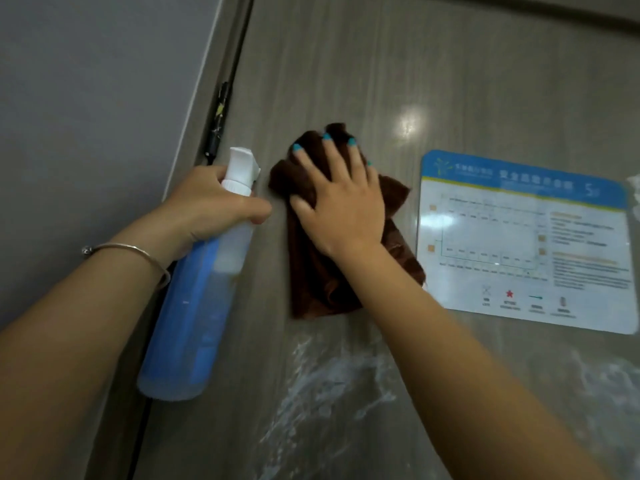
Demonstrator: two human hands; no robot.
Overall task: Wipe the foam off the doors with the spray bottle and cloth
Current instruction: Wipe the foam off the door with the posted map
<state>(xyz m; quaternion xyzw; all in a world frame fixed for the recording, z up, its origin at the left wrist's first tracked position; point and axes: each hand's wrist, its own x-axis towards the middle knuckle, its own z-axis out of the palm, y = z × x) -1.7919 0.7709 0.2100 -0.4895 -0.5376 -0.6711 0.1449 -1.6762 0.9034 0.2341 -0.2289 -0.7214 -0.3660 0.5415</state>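
fingers [332, 157] splayed, right hand [341, 209] flat on cloth [311, 282]; left hand [211, 206] grips spray bottle [194, 306]

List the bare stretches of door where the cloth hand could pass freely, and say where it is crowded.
Free: the door above the brown cloth, up to the top frame and right to the light glare. Crowded: the spray bottle in the left hand borders the cloth's left; the floor-plan sign borders its right. Below the right hand, foam smears still cover the door.

A hotel or office corridor: an evacuation floor plan [523, 237] hangs on the door [346, 64].
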